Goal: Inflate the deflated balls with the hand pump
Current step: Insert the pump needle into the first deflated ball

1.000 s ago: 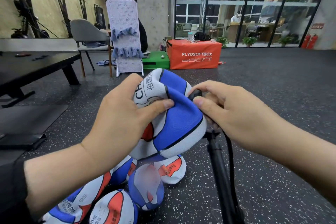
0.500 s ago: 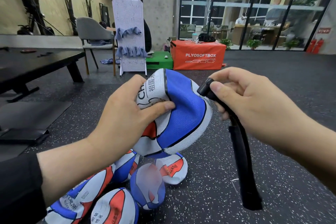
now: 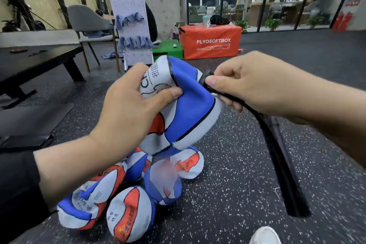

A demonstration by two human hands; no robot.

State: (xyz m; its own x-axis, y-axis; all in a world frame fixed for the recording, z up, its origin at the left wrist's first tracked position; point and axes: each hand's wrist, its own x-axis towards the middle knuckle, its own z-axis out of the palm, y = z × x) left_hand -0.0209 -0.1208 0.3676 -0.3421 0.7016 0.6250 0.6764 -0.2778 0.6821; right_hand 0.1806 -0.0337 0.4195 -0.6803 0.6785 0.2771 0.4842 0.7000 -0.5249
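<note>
My left hand (image 3: 130,113) grips a crumpled, deflated blue, white and red ball (image 3: 188,109) held up in front of me, thumb pressed into its folded skin. My right hand (image 3: 249,87) pinches the black nozzle end of the pump hose (image 3: 207,79) against the ball's upper right side. From that hand the hose and the black hand pump (image 3: 285,174) hang down to the right, off the floor. Several more deflated balls (image 3: 130,214) of the same colours lie in a heap on the floor below my left arm.
Speckled black rubber floor (image 3: 227,194) all around. A white shoe tip (image 3: 264,235) shows at the bottom edge. A low black bench (image 3: 39,59) stands at left, a chair (image 3: 89,24) and white pegboard stand (image 3: 131,25) behind it, an orange soft box (image 3: 212,43) farther back.
My right hand has brought the hose nozzle back left to the ball's upper edge, after lifting the pump off the floor. The pump now hangs from that hand. My left hand keeps its grip.
</note>
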